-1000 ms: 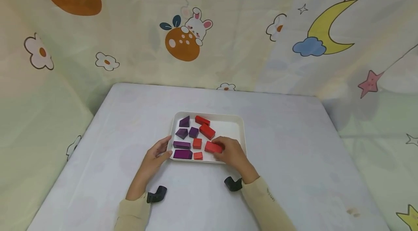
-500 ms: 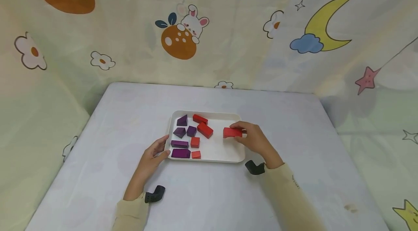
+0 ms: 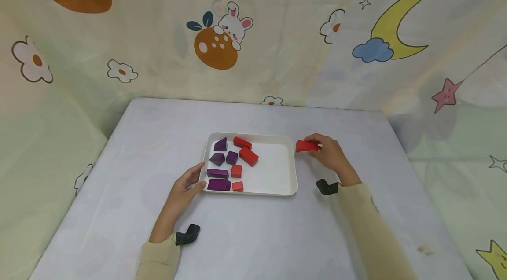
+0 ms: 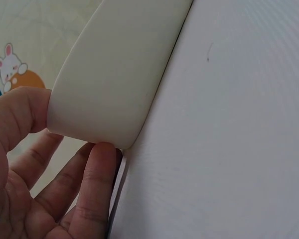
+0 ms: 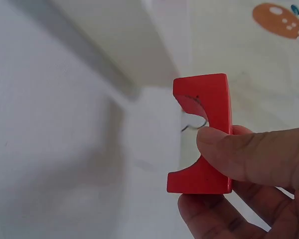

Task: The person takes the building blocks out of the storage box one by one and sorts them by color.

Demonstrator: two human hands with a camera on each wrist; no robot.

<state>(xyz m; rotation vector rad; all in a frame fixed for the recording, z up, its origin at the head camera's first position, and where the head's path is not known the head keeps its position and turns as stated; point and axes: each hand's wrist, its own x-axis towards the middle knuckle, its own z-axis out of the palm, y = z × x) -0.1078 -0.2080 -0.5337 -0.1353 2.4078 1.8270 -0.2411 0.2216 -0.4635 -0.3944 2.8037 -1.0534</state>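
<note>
Between thumb and fingers, my right hand (image 3: 330, 154) pinches a red arch block (image 3: 306, 146), just off the right end of the white tray (image 3: 291, 165). In the right wrist view the arch block (image 5: 217, 104) shows its curved cut-out, with the thumb over its face. My left hand (image 3: 188, 185) grips the tray's left end; in the left wrist view its thumb hooks over the tray rim (image 4: 74, 112) and the fingers touch the outer wall. Inside the tray, purple blocks (image 3: 218, 174) line the left side, and red blocks (image 3: 248, 156) lie beside them.
A white-covered table (image 3: 253, 236) carries the tray near its middle. A patterned cloth backdrop (image 3: 289, 51) rises behind the table and at both sides. Black wrist devices (image 3: 188, 234) sit at both cuffs.
My right hand has lifted the red arch block from the tray's right half and carried it right, past the tray's edge. The left hand stays at the tray's left end.
</note>
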